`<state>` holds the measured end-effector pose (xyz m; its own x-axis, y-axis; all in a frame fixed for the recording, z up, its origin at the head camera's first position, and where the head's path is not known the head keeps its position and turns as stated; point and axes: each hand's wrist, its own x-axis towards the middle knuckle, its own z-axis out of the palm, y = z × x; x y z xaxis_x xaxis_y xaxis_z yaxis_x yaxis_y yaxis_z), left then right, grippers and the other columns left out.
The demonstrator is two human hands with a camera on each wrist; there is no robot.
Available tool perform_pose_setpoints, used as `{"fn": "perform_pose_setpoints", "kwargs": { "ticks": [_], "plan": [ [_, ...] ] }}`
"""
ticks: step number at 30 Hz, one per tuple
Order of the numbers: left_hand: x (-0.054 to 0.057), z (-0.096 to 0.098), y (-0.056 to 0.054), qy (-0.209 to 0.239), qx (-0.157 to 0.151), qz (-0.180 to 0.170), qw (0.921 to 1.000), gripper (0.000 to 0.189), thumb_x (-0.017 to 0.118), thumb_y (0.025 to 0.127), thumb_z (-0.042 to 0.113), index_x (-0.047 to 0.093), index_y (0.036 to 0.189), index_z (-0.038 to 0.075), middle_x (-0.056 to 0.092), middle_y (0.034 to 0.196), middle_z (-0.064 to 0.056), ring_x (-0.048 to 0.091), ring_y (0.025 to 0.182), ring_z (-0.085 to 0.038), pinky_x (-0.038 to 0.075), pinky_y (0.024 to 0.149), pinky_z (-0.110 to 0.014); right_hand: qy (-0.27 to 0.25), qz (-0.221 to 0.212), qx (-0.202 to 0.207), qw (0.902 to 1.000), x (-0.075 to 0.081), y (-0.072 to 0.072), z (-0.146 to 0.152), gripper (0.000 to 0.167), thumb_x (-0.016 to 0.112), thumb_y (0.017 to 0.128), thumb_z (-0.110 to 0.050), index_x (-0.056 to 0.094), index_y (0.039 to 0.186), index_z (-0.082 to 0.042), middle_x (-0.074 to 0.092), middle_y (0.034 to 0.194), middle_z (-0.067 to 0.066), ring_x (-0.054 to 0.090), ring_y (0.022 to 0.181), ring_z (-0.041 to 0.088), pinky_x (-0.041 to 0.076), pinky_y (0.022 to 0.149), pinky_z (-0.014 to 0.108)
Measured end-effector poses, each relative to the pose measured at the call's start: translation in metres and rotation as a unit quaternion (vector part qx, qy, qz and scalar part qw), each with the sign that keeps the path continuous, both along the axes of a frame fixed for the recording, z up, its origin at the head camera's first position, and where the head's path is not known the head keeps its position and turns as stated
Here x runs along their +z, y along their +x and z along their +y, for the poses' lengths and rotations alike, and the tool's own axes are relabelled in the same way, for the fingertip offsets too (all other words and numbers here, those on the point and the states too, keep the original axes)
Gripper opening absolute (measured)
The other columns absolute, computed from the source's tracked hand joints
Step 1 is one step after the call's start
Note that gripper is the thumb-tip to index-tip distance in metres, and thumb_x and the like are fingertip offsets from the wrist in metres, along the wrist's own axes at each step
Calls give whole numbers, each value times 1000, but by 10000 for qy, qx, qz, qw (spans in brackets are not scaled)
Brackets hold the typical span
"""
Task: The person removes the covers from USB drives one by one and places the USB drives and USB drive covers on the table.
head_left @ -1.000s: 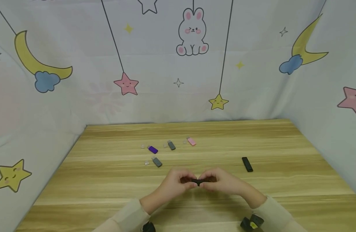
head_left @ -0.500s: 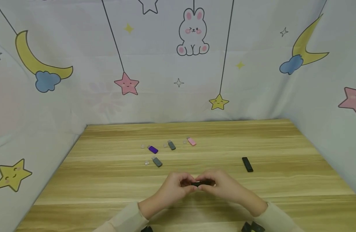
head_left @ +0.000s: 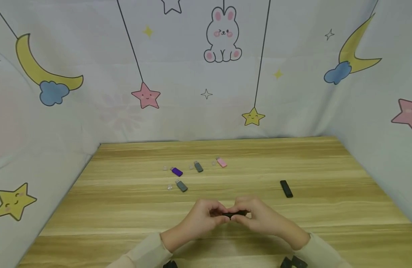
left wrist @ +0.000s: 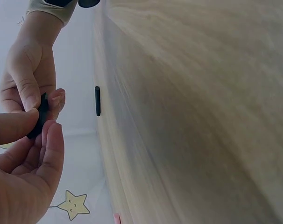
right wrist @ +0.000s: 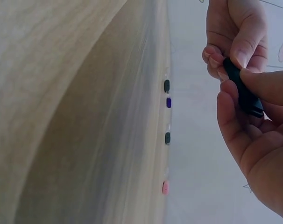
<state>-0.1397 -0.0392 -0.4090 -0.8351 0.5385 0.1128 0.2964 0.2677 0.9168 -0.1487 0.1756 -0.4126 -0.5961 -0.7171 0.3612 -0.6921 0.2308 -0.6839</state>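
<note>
Low over the table, both hands meet on one small black USB stick [head_left: 238,213]. The left hand [head_left: 204,217] pinches its left end between thumb and fingers, and the right hand [head_left: 261,219] pinches the other end. In the right wrist view the black stick [right wrist: 244,91] lies slanted across the fingertips, a slotted end showing. Fingers cover part of it in the left wrist view, where the dark stick [left wrist: 41,119] shows between the thumbs and fingers. I cannot tell whether its cap is fully seated.
A second black stick [head_left: 286,189] lies on the wooden table [head_left: 326,167] to the right. Farther back lie uncapped USB sticks: purple [head_left: 177,171], grey [head_left: 198,166], another grey [head_left: 181,186] and pink [head_left: 221,162]. Small clear caps [head_left: 170,187] sit beside them. A printed cloth surrounds the table.
Half a second ago a pale glint showed at the black stick between the hands; now it does not show. Both hands stay together, shifted only slightly. The things on the table have not moved.
</note>
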Motion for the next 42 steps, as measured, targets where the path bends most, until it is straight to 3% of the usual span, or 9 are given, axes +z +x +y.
{"fn": "perform_pose_setpoints", "kwargs": {
  "ticks": [7, 17, 30, 42],
  "plan": [
    [0, 1, 0, 123, -91, -147, 9998, 9, 72, 84, 2, 73, 92, -3, 72, 92, -14, 63, 74, -6, 52, 64, -16, -126, -190, 116, 9997, -3, 0, 3, 19, 65, 91, -7, 71, 107, 1, 61, 82, 1, 50, 74, -1, 51, 64, 22],
    [1, 3, 2, 70, -61, -100, 9999, 9, 73, 82, 1, 73, 90, -5, 72, 87, -14, 61, 70, -3, 51, 60, -16, -196, -6, 300, 9994, -3, 0, 5, 17, 65, 90, -4, 71, 105, 1, 57, 79, 1, 46, 71, -1, 46, 60, 19],
    [0, 2, 0, 197, -141, -33, 9997, 10, 73, 83, 0, 73, 91, -6, 72, 89, -16, 63, 71, -4, 52, 62, -16, -293, -182, 364, 9987, -4, -1, 5, 17, 62, 92, -4, 70, 107, 1, 56, 78, 0, 48, 71, -1, 48, 61, 20],
    [2, 0, 1, 62, -204, 52, 9998, 10, 71, 84, 0, 73, 93, -5, 73, 91, -14, 64, 74, -3, 53, 65, -17, -219, 111, 312, 9992, -2, -1, 8, 19, 62, 91, -2, 69, 108, 2, 55, 79, 0, 44, 68, -1, 45, 59, 18]
  ]
}}
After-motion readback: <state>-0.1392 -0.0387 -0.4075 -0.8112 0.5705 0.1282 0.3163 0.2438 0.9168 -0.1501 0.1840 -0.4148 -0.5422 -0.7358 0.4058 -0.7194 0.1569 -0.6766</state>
